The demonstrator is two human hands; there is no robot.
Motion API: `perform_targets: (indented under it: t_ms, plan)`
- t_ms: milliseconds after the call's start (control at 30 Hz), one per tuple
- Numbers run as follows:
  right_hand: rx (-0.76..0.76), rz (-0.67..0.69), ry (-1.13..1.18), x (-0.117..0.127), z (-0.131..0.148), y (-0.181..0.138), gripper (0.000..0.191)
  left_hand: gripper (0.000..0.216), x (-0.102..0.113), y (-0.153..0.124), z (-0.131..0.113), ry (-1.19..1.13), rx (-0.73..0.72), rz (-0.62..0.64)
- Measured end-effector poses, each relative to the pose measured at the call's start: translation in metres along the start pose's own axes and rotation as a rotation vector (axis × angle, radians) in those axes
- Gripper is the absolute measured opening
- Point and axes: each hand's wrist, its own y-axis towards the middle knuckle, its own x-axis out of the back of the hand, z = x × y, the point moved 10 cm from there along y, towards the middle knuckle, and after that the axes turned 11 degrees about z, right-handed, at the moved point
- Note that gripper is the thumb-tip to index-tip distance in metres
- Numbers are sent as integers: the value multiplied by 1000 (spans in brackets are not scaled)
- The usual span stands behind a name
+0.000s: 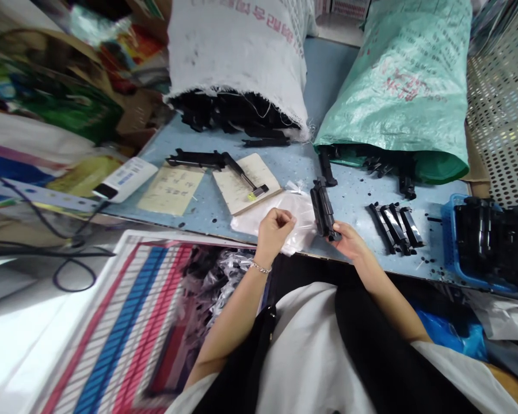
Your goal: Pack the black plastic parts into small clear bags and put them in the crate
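Note:
My right hand (pixel 349 241) grips the lower end of a small bundle of long black plastic parts (pixel 323 210), held tilted near the table's front edge. My left hand (pixel 277 231) is closed in a pinch over a pile of clear plastic bags (pixel 300 215); whatever lies between its fingertips is too small to make out. Right of the bundle, similar black parts (pixel 396 229) lie side by side on the blue table (pixel 280 164). A white sack (pixel 237 52) and a green sack (pixel 397 92) lie behind, black parts showing in their mouths.
A blue basket (pixel 451 247) of black parts stands at the right edge. Left of the bags are a notepad (pixel 228 192), a written paper sheet (pixel 168 192), another black assembly (pixel 198 159) and a white box (pixel 132 178). Below the table, a striped bin (pixel 112 322) contains bagged items.

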Motion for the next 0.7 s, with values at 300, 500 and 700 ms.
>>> perform_targets:
  t_ms: [300,500,700]
  plan:
    - [-24,-15,93,5,0,-53,34,44,-29,-11,-27,568,-239,156]
    - [-373,245,417,-37,-51,-82,52,65,-37,-8,-30,519,-268,240]
    - [-133,66,97,-23,-32,-28,38,82,-83,-48,-49,508,-425,576]
